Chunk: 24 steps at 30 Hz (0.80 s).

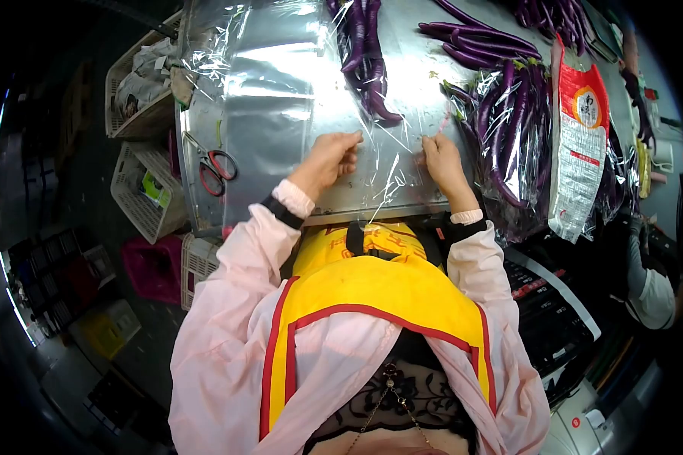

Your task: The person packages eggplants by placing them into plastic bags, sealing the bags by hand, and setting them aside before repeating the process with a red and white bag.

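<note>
A clear plastic bag (pixel 379 155) lies on the metal table with several long purple eggplants (pixel 370 64) inside its far part. Its near end spreads toward the table's front edge, between my hands. My left hand (pixel 330 161) is closed, thumb and fingers pinched at the bag's left side. On the other side, my right hand (pixel 444 163) also pinches the thin film, near a small pinkish strip; the exact hold is hard to see through the glare.
Flat clear bags (pixel 269 114) and red-handled scissors (pixel 216 171) lie to the left. Bagged eggplants (pixel 512 136), loose eggplants (pixel 482 45) and a red-and-white printed bag (pixel 580 152) are on the right. Crates (pixel 148 189) stand beyond the left edge. Another person (pixel 649 296) is at far right.
</note>
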### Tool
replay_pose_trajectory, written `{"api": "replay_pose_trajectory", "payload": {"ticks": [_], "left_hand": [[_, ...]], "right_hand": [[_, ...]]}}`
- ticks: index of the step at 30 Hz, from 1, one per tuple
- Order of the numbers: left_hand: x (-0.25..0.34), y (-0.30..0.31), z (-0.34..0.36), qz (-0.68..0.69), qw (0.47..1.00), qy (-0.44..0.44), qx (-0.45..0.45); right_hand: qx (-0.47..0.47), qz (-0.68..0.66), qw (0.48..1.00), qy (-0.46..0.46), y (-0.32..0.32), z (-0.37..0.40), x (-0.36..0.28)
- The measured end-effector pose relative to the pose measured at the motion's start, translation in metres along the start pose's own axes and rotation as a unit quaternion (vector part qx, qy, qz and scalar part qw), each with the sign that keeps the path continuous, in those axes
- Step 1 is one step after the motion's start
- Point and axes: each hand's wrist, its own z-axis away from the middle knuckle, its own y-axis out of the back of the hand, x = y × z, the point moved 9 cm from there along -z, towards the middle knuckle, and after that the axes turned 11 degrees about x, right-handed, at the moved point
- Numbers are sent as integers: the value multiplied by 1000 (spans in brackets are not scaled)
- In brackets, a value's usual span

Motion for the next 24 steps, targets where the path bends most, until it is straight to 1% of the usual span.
{"api": "replay_pose_trajectory", "payload": {"ticks": [1,2,5,9,12,13,14,15,16,17,18,19,20,21,22,23,24], "left_hand": [[6,-3,-3,-9,1000,16,-8],[10,-8,-5,12,1000,25,-10],[17,-12,-13,11,999,31,-10],[11,-12,-27,6,999,36,-20],[7,-11,-30,38,999,17,-27],[17,6,-28,-62,993,-85,43],[31,18,-23,-162,963,-186,112],[24,26,-31,-163,962,-188,113],[31,35,-30,-274,899,-299,165],[48,32,-14,-375,808,-401,212],[31,35,-22,-291,894,-297,165],[28,34,-17,-291,894,-298,167],[18,34,-13,-150,947,-251,135],[8,33,-6,-4,975,-199,98],[11,29,14,-41,965,-249,73],[19,35,32,-252,834,-468,152],[29,20,61,-369,707,-578,174]], "right_hand": [[-5,-4,1000,-2,0,1,0],[-9,-9,1000,-4,1,0,-2],[-17,-11,1000,-11,3,0,-6],[-32,-15,999,-34,2,2,-7],[-26,2,1000,-13,3,1,-7],[11,39,999,26,11,0,-12],[49,76,994,66,19,-1,-18],[50,73,994,67,13,-3,-13],[18,40,998,33,-2,-3,0],[-14,6,1000,1,-11,-1,-2],[-20,17,1000,0,-10,2,-7],[-20,16,1000,2,-5,4,-12],[-60,-53,994,-76,-5,10,-9],[-99,-121,976,-154,-7,20,-7],[-99,-121,976,-154,0,24,-11],[-120,-156,966,-169,3,29,-13],[-138,-192,954,-183,5,34,-13]]}}
